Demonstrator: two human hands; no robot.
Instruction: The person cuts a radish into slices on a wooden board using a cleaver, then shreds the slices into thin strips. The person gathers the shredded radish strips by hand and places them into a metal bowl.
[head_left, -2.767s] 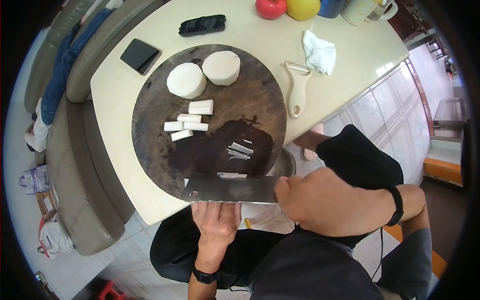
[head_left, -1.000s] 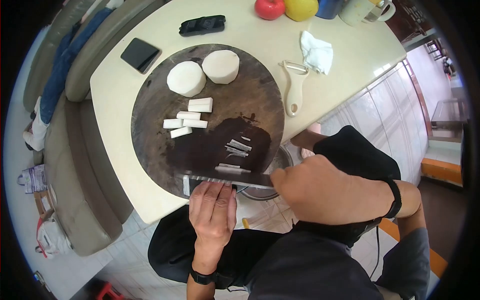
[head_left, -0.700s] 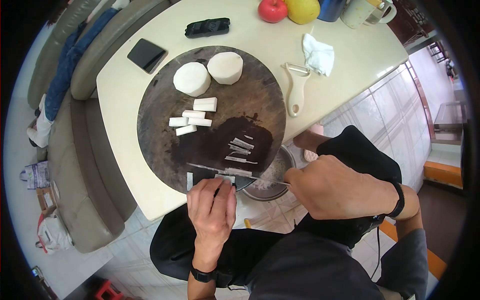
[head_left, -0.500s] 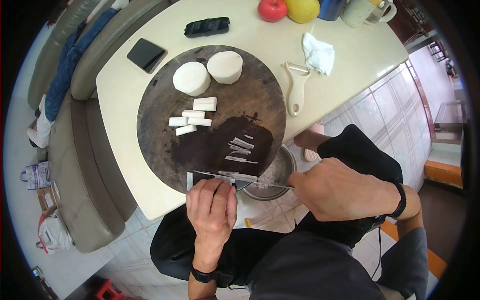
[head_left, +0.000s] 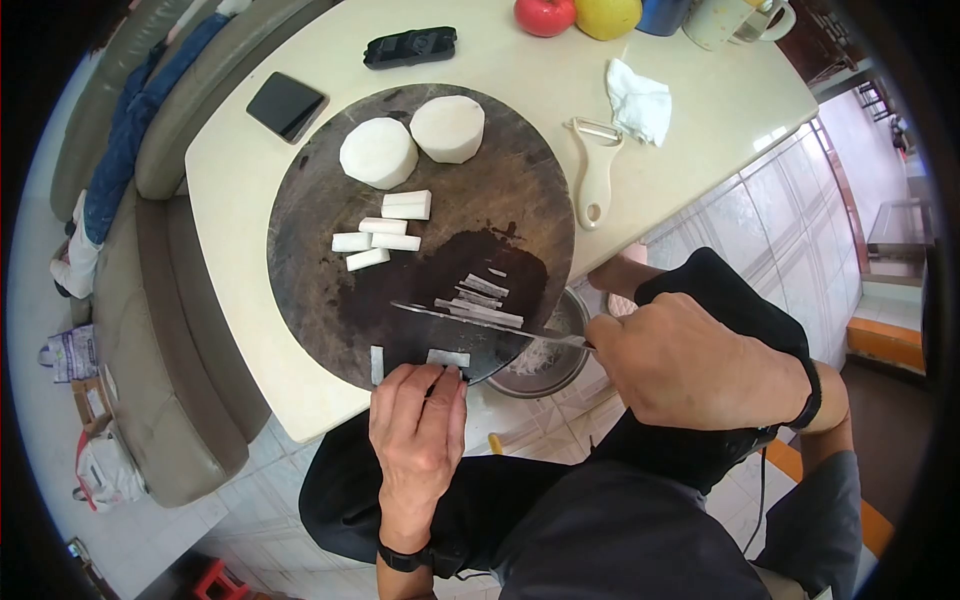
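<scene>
My right hand (head_left: 665, 360) is closed around the handle of a kitchen knife (head_left: 553, 337). Its blade reaches left over the wet, dark part of a round wooden chopping board (head_left: 310, 270), alongside thin white radish strips (head_left: 482, 286). At the board's near edge, my left hand (head_left: 415, 425) has its fingers bent and together against a small white radish piece (head_left: 448, 358); the fingertips are partly hidden. Just left of them stands a narrow white slice (head_left: 377, 365). Farther up the board lie several cut radish blocks (head_left: 398, 242) and two thick radish rounds (head_left: 378, 153).
Beyond the board are a phone (head_left: 287, 106) and a black case (head_left: 410, 47). A peeler (head_left: 597, 175), crumpled tissue (head_left: 638, 102), red apple (head_left: 545, 16) and yellow fruit (head_left: 608, 18) rest on the table (head_left: 235, 300). Below the board's right edge sits a metal bowl (head_left: 572, 370).
The knife has moved away from my left fingers, up the board toward the strips. A freshly cut strip now lies beside the others. My left hand has barely shifted.
</scene>
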